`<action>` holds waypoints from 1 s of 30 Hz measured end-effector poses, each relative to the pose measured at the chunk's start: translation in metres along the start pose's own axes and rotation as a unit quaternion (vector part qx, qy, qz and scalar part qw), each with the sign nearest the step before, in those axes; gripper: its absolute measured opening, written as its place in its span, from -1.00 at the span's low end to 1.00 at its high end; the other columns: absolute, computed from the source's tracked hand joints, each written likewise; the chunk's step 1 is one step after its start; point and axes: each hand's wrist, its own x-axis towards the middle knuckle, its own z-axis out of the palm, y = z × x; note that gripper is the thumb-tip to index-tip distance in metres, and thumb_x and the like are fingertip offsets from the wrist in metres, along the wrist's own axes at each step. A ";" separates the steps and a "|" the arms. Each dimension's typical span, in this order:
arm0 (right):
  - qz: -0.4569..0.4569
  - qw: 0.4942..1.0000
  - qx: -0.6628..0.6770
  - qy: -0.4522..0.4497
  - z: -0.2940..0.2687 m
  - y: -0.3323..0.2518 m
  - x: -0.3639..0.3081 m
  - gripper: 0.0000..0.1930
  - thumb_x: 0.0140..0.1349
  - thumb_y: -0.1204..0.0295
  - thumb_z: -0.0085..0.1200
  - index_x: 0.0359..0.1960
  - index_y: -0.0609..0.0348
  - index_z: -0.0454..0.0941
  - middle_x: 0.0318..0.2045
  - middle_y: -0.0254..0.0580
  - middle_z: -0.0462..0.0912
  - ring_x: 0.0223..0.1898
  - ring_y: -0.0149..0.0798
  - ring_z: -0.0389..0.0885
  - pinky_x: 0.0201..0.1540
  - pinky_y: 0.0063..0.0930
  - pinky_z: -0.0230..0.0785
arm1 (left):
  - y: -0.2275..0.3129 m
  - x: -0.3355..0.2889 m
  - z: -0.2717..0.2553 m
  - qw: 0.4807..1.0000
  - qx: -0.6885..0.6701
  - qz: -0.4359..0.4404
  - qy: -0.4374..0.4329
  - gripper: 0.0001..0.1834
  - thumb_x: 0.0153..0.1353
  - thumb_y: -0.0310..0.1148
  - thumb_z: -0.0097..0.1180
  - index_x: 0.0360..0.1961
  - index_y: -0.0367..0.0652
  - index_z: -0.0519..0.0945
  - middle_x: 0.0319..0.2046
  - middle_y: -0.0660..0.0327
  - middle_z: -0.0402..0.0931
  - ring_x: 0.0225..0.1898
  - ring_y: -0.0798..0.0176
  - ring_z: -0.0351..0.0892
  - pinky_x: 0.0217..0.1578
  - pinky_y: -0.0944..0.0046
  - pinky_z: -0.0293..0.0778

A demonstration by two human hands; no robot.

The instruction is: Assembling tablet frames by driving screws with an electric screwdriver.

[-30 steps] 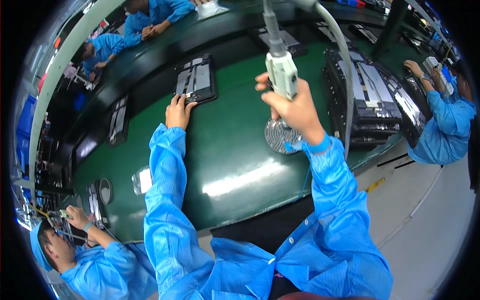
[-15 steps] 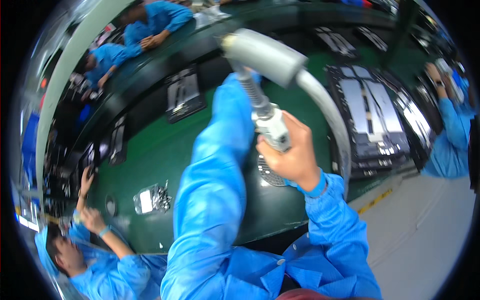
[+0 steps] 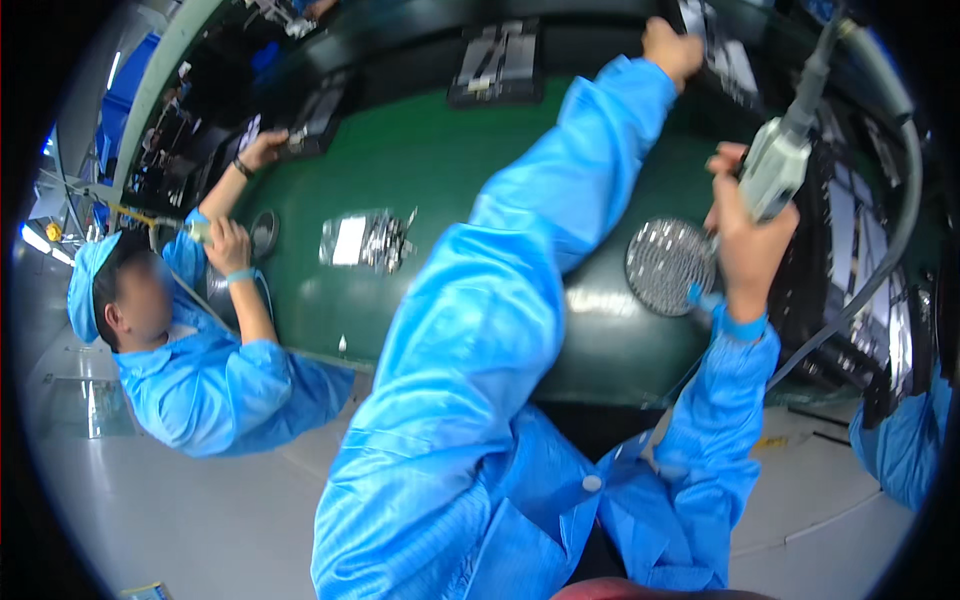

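Note:
My right hand [image 3: 752,245] is wrapped round a pale grey electric screwdriver [image 3: 776,168], whose cable end points up and away; its tip is hidden. Just left of that hand, a round dish [image 3: 668,268] full of small shiny pieces rests on the green bench. My left arm stretches to the far side, where my left hand [image 3: 672,52] is closed at the near left edge of a dark flat panel unit [image 3: 735,68] with silver plates. Its fingertips are partly hidden there.
A clear bag of small metal parts [image 3: 368,242] lies on the green bench top [image 3: 430,160]. Another panel unit [image 3: 495,62] stands at the back. A co-worker [image 3: 190,340] works at left. Stacked panels [image 3: 850,230] and a grey cable [image 3: 912,210] are at right.
My view has swung to the right end of the bench. My left hand, earlier hidden behind the tool, now shows at the far panel unit. The screwdriver has moved right, still in my right hand.

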 end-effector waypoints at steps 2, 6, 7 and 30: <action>-0.023 0.997 -0.035 0.062 -0.034 0.024 0.007 -0.80 0.18 0.56 0.17 -0.16 0.30 0.65 -0.38 -0.26 0.70 -0.61 -0.57 0.49 -0.58 -0.64 0.30 | -0.009 -0.074 -0.009 0.980 -0.104 0.138 -0.098 -0.47 0.21 -0.43 0.21 0.18 -0.44 0.44 -0.13 0.00 0.63 -0.19 0.24 0.57 -0.14 0.24 0.49; -0.048 0.997 -0.027 0.045 -0.014 0.018 0.003 -0.88 0.17 0.52 0.22 -0.26 0.26 0.69 -0.66 -0.36 0.57 -0.68 -0.55 0.46 -0.62 -0.63 0.23 | 0.019 -0.236 -0.187 0.980 -0.130 0.116 -0.092 -0.41 0.28 -0.51 0.11 0.31 -0.47 0.27 0.08 -0.03 0.54 0.07 0.14 0.58 0.11 0.16 0.50; -0.052 0.997 -0.033 0.046 -0.012 0.019 0.002 -0.88 0.17 0.53 0.22 -0.26 0.25 0.69 -0.66 -0.35 0.56 -0.68 -0.55 0.46 -0.62 -0.63 0.22 | 0.017 -0.278 -0.211 0.984 -0.149 0.075 -0.067 -0.40 0.30 -0.57 0.05 0.35 -0.45 0.22 0.13 -0.03 0.51 0.11 0.15 0.56 0.13 0.19 0.48; -0.069 0.996 -0.058 -0.004 0.003 0.027 -0.005 -0.86 0.20 0.54 0.18 -0.23 0.31 0.66 -0.50 -0.31 0.64 -0.66 -0.53 0.45 -0.62 -0.60 0.23 | -0.016 -0.289 -0.400 0.805 0.563 0.185 -0.034 -0.85 0.11 -0.27 0.34 -0.27 0.05 0.75 -0.22 0.27 0.62 -0.11 0.03 0.50 -0.12 0.07 0.34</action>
